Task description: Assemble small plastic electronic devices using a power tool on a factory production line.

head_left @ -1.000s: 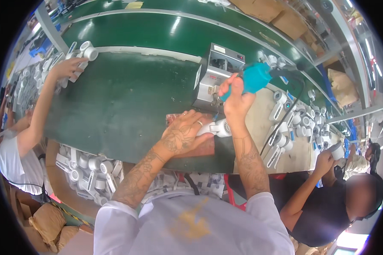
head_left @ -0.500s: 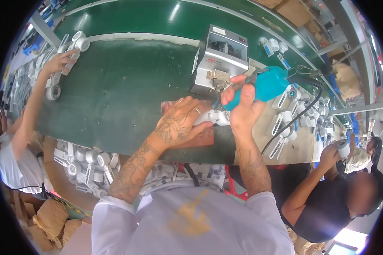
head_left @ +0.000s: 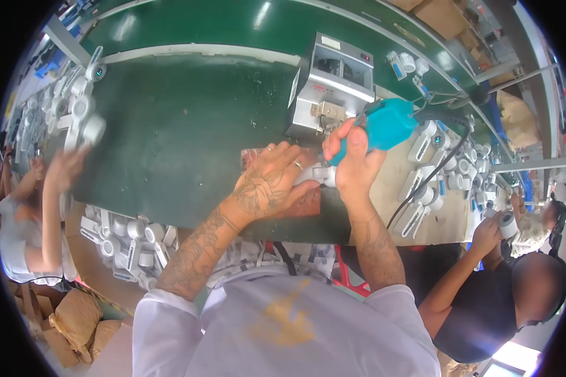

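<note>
My left hand (head_left: 272, 178) lies over a white plastic handheld part (head_left: 324, 174) and grips it down on a reddish-brown mat (head_left: 308, 204). Much of that part is hidden under my fingers; its rounded end sticks out on the right. In my right hand (head_left: 356, 164) is a teal electric screwdriver (head_left: 390, 125), gripped around its body and tilted, with its lower end just above the part's exposed end. The screwdriver's tip is partly hidden by my fingers. A cord runs from its rear toward the right.
Behind my hands stands a grey metal machine (head_left: 333, 81) with a windowed top. Several white devices lie on brown board (head_left: 443, 213) at right, more at far left. A carton (head_left: 116, 295) of them sits below the bench. Co-workers are on both sides; one co-worker's hand (head_left: 66, 169) is blurred.
The screwdriver has shifted slightly left and down toward the part, while my left hand keeps its hold. The left co-worker's hand has drawn back from the white devices toward their body.
</note>
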Demonstrator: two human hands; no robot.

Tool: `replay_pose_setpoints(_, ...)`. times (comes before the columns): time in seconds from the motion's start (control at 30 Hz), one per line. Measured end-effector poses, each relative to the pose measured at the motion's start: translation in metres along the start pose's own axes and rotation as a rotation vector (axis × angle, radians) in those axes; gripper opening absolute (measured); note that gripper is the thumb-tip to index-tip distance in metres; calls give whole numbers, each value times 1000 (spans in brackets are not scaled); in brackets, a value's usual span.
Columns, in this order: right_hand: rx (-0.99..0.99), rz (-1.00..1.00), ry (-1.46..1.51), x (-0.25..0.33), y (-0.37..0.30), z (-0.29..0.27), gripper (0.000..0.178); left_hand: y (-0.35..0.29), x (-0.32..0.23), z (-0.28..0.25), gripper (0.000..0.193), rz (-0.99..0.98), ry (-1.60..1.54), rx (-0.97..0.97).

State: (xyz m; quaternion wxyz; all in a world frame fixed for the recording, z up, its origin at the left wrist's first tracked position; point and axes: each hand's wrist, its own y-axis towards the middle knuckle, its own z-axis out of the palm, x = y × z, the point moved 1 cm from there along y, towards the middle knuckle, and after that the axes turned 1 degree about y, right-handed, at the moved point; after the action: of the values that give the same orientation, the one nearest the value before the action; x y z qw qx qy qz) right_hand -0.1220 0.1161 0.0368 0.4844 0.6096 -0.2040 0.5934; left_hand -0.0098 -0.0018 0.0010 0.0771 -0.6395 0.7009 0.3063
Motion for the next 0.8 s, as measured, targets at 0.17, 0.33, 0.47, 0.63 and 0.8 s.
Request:
replay_pose_setpoints(0.17, -65, -22, 8, 18, 19, 8, 29, -2, 1, -1, 43, 34, -73, -90)
replay_pose_setpoints(0.33, -57, -241, -105, 1, 53, 8, 39, -5, 1, 0, 39, 73, -14, -142)
replay_pose_setpoints(0.47, 16, -254, -36, -6, 52, 8, 35, -2, -3, -1, 38, 62, -68, -93)
replay_pose_setpoints(0.63, -50, -35, -37, 6, 28, 13, 28, -10, 2, 2, 40, 43, 1, -124)
replay_pose_setpoints(0.8, -64, -6, 113, 35, -11, -6, 44, -1, -3, -3, 40, 30, -73, -114)
